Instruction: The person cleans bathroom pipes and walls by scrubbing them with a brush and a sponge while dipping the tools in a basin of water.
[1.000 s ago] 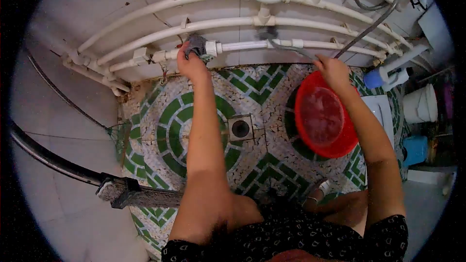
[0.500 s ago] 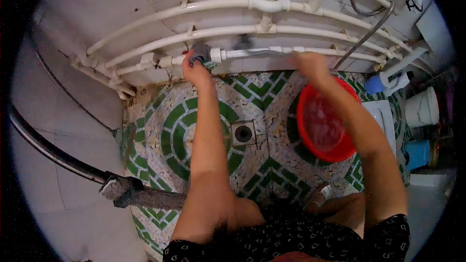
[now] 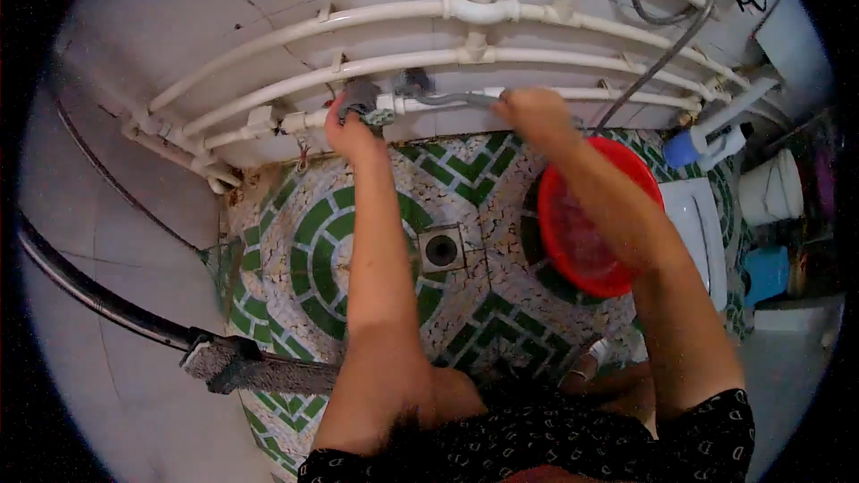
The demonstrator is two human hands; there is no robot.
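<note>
My left hand (image 3: pixel 351 130) is closed around a grey cloth (image 3: pixel 361 100) at the lowest white pipe (image 3: pixel 568 94), beside a white pipe fitting. To the right, my right hand (image 3: pixel 535 114) grips the handle of a grey brush (image 3: pixel 456 99). The brush's dark head (image 3: pixel 412 82) lies against the wall and pipe, a short way right of the cloth. Part of the handle is hidden inside my fist.
A red basin (image 3: pixel 559 215) of water stands on the tiled floor under my right forearm. A floor drain (image 3: pixel 440 250) is between my arms. At the right are a white bucket (image 3: pixel 771 188) and a blue container (image 3: pixel 767 274); a mop (image 3: pixel 268 367) leans at lower left.
My right hand has moved left with the brush, whose head is now closer to my left hand. My left hand still holds the cloth at about the same part of the pipe.
</note>
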